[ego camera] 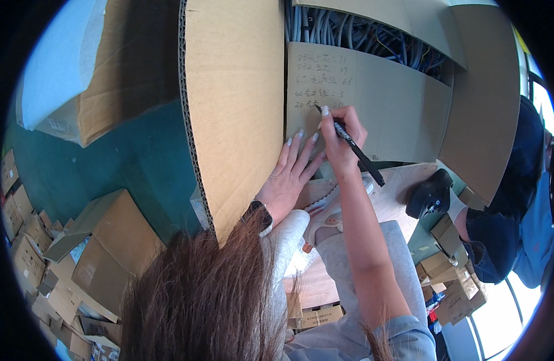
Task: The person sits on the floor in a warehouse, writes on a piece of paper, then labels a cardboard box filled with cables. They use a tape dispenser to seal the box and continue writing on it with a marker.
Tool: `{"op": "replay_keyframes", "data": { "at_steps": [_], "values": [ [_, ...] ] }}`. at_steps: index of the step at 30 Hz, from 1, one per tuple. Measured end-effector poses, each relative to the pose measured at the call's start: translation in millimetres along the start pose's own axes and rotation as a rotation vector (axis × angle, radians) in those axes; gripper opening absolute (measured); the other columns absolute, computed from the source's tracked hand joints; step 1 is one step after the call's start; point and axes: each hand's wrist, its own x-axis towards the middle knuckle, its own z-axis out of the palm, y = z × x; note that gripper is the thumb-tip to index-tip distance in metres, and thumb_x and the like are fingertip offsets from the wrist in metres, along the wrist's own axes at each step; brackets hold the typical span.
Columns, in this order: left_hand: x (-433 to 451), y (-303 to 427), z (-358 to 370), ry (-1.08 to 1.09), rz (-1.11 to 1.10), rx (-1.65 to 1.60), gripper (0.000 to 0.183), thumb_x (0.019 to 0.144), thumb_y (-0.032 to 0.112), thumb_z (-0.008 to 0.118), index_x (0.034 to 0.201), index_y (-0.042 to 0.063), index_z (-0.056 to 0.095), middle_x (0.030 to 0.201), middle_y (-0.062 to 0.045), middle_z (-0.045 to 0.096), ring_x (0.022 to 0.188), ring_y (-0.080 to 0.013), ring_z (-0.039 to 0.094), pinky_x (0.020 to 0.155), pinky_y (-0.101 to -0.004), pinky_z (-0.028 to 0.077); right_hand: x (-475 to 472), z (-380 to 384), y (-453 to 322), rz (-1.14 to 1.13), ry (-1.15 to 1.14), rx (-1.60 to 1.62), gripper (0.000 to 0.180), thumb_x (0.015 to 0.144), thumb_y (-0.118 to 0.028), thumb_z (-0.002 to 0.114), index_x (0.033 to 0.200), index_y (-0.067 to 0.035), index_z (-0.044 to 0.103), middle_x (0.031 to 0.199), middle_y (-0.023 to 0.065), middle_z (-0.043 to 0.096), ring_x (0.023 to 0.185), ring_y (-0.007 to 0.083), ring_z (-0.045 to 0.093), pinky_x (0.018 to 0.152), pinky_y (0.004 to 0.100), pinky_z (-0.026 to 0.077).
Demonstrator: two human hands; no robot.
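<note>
A black pen [359, 153] is gripped in my right hand [342, 131], its tip on the inner face of a cardboard flap [394, 104]. Several lines of handwriting stand on that flap, and the tip touches the lowest one. My left hand [293, 167] lies with fingers spread against the flap's lower left part, holding nothing. Behind the flap's upper edge the large box is packed with grey and dark cables [349, 31]. Another tall cardboard flap [234, 99] stands to the left of both hands.
Further flaps stick out at the right [480, 90]. Beyond them is a person in a blue top and dark shorts [498, 225], with a black shoe near the box. Large cartons [110, 252] and piled small boxes [28, 252] lie on the green floor [123, 158] at left.
</note>
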Motion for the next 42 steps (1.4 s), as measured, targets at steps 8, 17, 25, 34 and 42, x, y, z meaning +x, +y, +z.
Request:
{"op": "replay_keyframes", "data": {
  "at_steps": [8, 17, 25, 34, 42],
  "values": [
    [1, 0, 2, 0.001, 0.011, -0.012, 0.06, 0.088, 0.023, 0.036, 0.143, 0.013, 0.016, 0.147, -0.014, 0.016, 0.135, -0.0366, 0.013, 0.11, -0.048, 0.001, 0, -2, 2, 0.026, -0.018, 0.014, 0.012, 0.075, -0.006, 0.063, 0.072, -0.002, 0.052, 0.062, 0.0103, 0.053, 0.054, 0.0187, 0.053, 0.052, 0.0288, 0.043],
    [1, -1, 0, -0.002, -0.007, -0.005, 0.06, 0.088, 0.024, 0.036, 0.143, 0.014, 0.015, 0.148, -0.013, 0.013, 0.136, -0.0359, 0.01, 0.11, -0.0489, -0.001, 6, -17, 4, 0.159, -0.032, 0.237, 0.014, 0.082, -0.008, 0.062, 0.072, -0.002, 0.054, 0.058, 0.0021, 0.058, 0.055, 0.0035, 0.049, 0.05, 0.0199, 0.04],
    [2, 2, 5, -0.003, -0.009, 0.054, 0.061, 0.088, 0.024, 0.037, 0.143, 0.015, 0.014, 0.148, -0.012, 0.013, 0.136, -0.0357, 0.011, 0.11, -0.0492, -0.002, 9, -15, 8, 0.036, -0.039, 0.084, 0.013, 0.08, -0.008, 0.064, 0.075, -0.001, 0.056, 0.06, 0.0033, 0.06, 0.057, 0.0045, 0.053, 0.052, 0.0205, 0.043],
    [1, 2, 3, 0.017, -0.019, 0.003, 0.06, 0.088, 0.024, 0.038, 0.143, 0.014, 0.016, 0.148, -0.013, 0.014, 0.136, -0.0352, 0.012, 0.11, -0.0483, 0.0, 7, -17, 4, 0.067, -0.056, 0.09, 0.013, 0.079, -0.006, 0.063, 0.073, -0.001, 0.054, 0.059, 0.0031, 0.058, 0.055, 0.0055, 0.053, 0.051, 0.0207, 0.042],
    [2, 1, 2, -0.011, -0.007, -0.014, 0.06, 0.088, 0.024, 0.037, 0.143, 0.015, 0.015, 0.148, -0.013, 0.013, 0.136, -0.0358, 0.011, 0.11, -0.0485, -0.001, 10, -17, 6, -0.012, -0.015, -0.049, 0.013, 0.08, -0.005, 0.062, 0.073, -0.001, 0.052, 0.059, 0.0036, 0.058, 0.053, 0.0065, 0.052, 0.051, 0.021, 0.042]
  ]
}}
